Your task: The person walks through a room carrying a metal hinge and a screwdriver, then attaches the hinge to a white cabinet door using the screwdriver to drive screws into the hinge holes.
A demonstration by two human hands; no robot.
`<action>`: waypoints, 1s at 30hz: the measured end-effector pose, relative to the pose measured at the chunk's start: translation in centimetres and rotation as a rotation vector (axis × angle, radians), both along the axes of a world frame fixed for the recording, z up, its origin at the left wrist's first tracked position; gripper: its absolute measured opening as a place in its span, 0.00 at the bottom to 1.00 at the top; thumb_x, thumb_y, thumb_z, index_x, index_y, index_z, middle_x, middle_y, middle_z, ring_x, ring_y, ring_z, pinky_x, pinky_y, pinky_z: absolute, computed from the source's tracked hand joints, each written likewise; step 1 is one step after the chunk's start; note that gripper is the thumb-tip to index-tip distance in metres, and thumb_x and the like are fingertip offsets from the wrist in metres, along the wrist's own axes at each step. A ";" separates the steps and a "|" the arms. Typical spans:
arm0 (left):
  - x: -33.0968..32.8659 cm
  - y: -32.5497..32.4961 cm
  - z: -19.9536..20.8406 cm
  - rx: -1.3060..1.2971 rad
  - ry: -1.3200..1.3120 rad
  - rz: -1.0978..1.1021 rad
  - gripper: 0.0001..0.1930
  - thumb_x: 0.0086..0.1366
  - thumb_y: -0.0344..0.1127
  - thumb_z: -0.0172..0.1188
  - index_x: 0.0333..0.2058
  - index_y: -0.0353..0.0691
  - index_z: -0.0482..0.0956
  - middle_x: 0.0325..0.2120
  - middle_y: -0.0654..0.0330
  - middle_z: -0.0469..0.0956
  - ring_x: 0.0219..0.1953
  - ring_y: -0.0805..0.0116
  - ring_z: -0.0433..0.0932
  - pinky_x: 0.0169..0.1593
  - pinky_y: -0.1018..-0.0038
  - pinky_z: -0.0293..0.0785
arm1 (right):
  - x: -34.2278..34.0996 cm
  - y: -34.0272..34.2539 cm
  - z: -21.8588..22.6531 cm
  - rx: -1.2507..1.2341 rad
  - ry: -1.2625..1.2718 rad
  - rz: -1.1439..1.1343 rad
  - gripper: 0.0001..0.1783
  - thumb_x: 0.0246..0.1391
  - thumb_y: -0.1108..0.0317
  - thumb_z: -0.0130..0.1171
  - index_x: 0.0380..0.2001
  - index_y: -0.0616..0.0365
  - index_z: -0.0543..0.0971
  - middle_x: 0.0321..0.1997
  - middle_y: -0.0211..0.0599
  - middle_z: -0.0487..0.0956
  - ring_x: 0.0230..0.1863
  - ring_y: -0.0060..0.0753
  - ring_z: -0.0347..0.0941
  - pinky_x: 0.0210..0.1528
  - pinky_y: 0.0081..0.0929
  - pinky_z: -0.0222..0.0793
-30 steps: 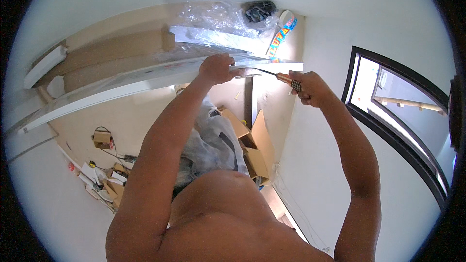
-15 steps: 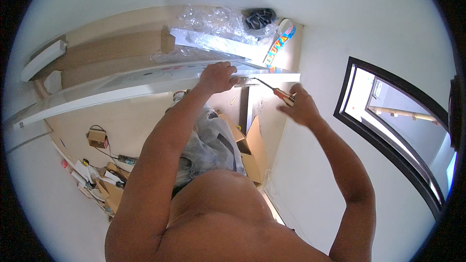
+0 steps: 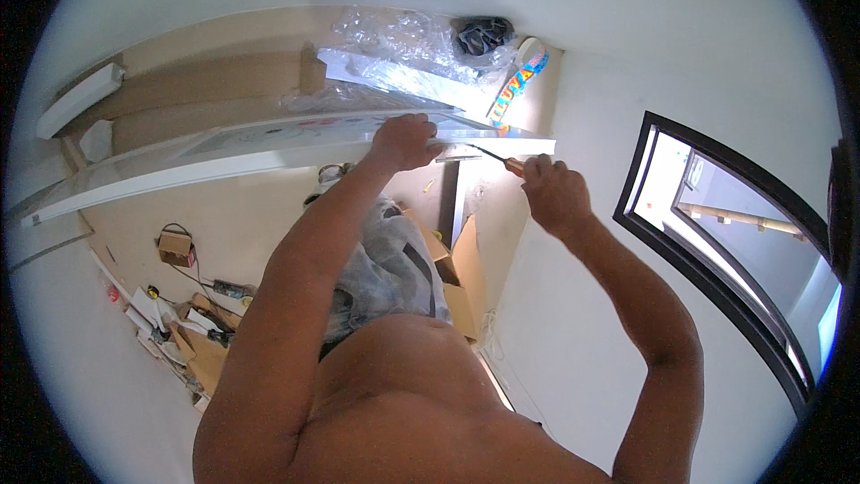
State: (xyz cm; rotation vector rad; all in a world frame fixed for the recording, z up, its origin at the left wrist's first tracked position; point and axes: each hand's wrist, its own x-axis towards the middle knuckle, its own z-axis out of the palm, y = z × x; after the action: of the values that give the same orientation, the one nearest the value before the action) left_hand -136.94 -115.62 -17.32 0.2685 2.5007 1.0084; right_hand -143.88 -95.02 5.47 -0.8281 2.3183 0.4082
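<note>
Okay, I've got the right hand (image 3: pixel 555 193) near 3 o'clock, fingers wrapped around a screwdriver (image 3: pixel 513 166), shaft pointing to 10 at the front edge of the white panel (image 3: pixel 242 159); tip contact, can't tell. Panel spans 9 to 2. Left hand (image 3: pixel 405 142) at 11, bent over that edge; finger closure hidden, can't tell. Cardboard box (image 3: pixel 470 260), 5 o'clock.

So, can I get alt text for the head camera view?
A person's right hand points a screwdriver-like tool toward the edge of a long white panel, while the left hand rests at that edge; a cardboard box shows below.
</note>
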 end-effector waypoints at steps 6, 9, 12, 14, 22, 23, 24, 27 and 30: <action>0.3 0.1 0.3 0.023 -0.054 -0.036 0.22 0.62 0.55 0.56 0.41 0.41 0.80 0.39 0.54 0.77 0.46 0.53 0.78 0.50 0.57 0.75 | 0.1 0.2 -0.7 0.017 -0.262 -0.787 0.24 0.56 0.53 0.59 0.49 0.58 0.72 0.38 0.45 0.77 0.39 0.43 0.79 0.37 0.40 0.77; 0.6 0.1 0.6 0.013 -0.080 -0.068 0.23 0.64 0.56 0.53 0.42 0.41 0.80 0.43 0.53 0.77 0.49 0.54 0.77 0.52 0.59 0.74 | 1.2 0.4 -1.1 0.088 0.041 0.074 0.25 0.57 0.50 0.60 0.51 0.56 0.72 0.37 0.44 0.77 0.31 0.36 0.76 0.28 0.36 0.73; 0.9 0.1 0.9 0.010 -0.080 -0.055 0.23 0.64 0.55 0.53 0.42 0.40 0.80 0.43 0.53 0.77 0.49 0.54 0.77 0.52 0.59 0.74 | 0.8 1.0 -1.4 -0.069 -0.097 -0.327 0.22 0.57 0.53 0.62 0.47 0.58 0.73 0.26 0.37 0.75 0.19 0.29 0.70 0.19 0.28 0.67; 1.1 0.1 1.0 0.016 -0.066 -0.045 0.23 0.64 0.55 0.53 0.41 0.40 0.80 0.43 0.53 0.77 0.49 0.54 0.77 0.53 0.59 0.74 | 0.2 1.4 -1.3 -0.078 -0.585 -1.563 0.23 0.58 0.52 0.61 0.48 0.59 0.73 0.24 0.34 0.73 0.14 0.26 0.65 0.14 0.27 0.63; 1.7 0.5 0.4 0.057 -0.046 -0.020 0.22 0.62 0.55 0.56 0.40 0.40 0.81 0.40 0.54 0.77 0.46 0.54 0.78 0.50 0.58 0.75 | 3.8 -0.3 -1.7 -0.003 0.070 0.306 0.11 0.60 0.62 0.55 0.38 0.58 0.74 0.33 0.45 0.76 0.35 0.38 0.76 0.35 0.41 0.74; 1.8 0.5 0.3 0.076 -0.034 -0.009 0.22 0.61 0.55 0.57 0.39 0.40 0.81 0.39 0.54 0.77 0.45 0.54 0.78 0.49 0.57 0.75 | 3.4 -0.3 -1.7 0.027 0.034 0.137 0.11 0.61 0.61 0.55 0.39 0.57 0.74 0.32 0.43 0.76 0.31 0.36 0.76 0.31 0.38 0.73; 2.0 0.6 0.1 0.075 -0.025 -0.005 0.22 0.61 0.55 0.57 0.39 0.40 0.81 0.38 0.54 0.77 0.45 0.54 0.78 0.49 0.57 0.75 | 2.8 -0.4 -1.9 0.065 -0.025 0.002 0.11 0.61 0.60 0.55 0.40 0.56 0.74 0.31 0.41 0.76 0.28 0.33 0.75 0.27 0.36 0.72; 2.1 0.7 -0.2 0.062 0.013 0.000 0.22 0.61 0.55 0.57 0.38 0.40 0.81 0.37 0.54 0.77 0.44 0.54 0.78 0.48 0.57 0.75 | 1.2 0.7 -1.6 -0.065 -0.537 -1.302 0.12 0.64 0.59 0.52 0.44 0.55 0.74 0.25 0.33 0.72 0.16 0.22 0.66 0.13 0.25 0.62; 2.1 0.8 -0.4 0.046 0.027 0.016 0.22 0.61 0.55 0.57 0.38 0.40 0.81 0.37 0.54 0.77 0.43 0.54 0.78 0.48 0.57 0.75 | 2.5 1.5 -1.7 0.034 -0.382 -1.167 0.13 0.63 0.61 0.52 0.46 0.57 0.71 0.25 0.32 0.72 0.16 0.23 0.67 0.12 0.24 0.62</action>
State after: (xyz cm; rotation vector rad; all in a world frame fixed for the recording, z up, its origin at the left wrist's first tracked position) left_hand -134.82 -114.80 -17.74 0.2784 2.5097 1.0760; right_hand -141.34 -93.56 3.76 0.4883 2.0080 -0.2160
